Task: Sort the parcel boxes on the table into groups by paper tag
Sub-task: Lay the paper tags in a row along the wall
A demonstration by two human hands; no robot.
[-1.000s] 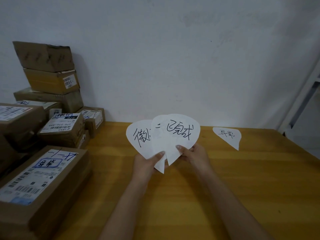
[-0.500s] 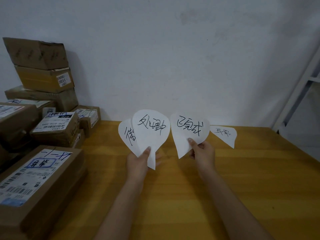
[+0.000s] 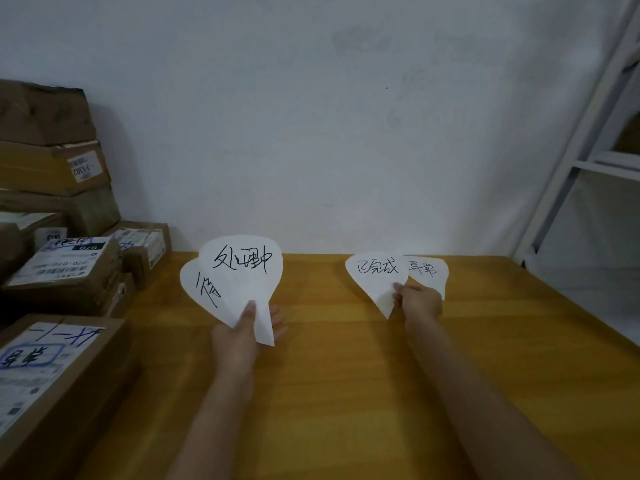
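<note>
**Three paper tags in hand, one on the tabletop**

The left hand (image 3: 239, 337) pinches two white teardrop paper tags fanned together, thumb on the front; the front tag (image 3: 242, 271) bears black handwriting in full, and the rear tag (image 3: 195, 285) peeks out on its left with its writing partly hidden. The right hand (image 3: 419, 301), held well apart from the left, pinches a third tag (image 3: 375, 275) near its lower point; this tag overlaps, in view, the left edge of a fourth tag (image 3: 429, 271) lying flat on the yellow wooden tabletop (image 3: 346, 393) near the white wall (image 3: 311, 116); whether the two papers touch cannot be told. The parcel boxes sit on the left side of the tabletop: a nearest box (image 3: 69, 393) with a blue-framed handwritten mark on its label, a labelled box (image 3: 65, 271) behind it, a small box (image 3: 145, 244) by the wall, and a tall stack (image 3: 52, 168) at the far left. A white shelf frame (image 3: 588, 140) stands at the right edge.
</note>
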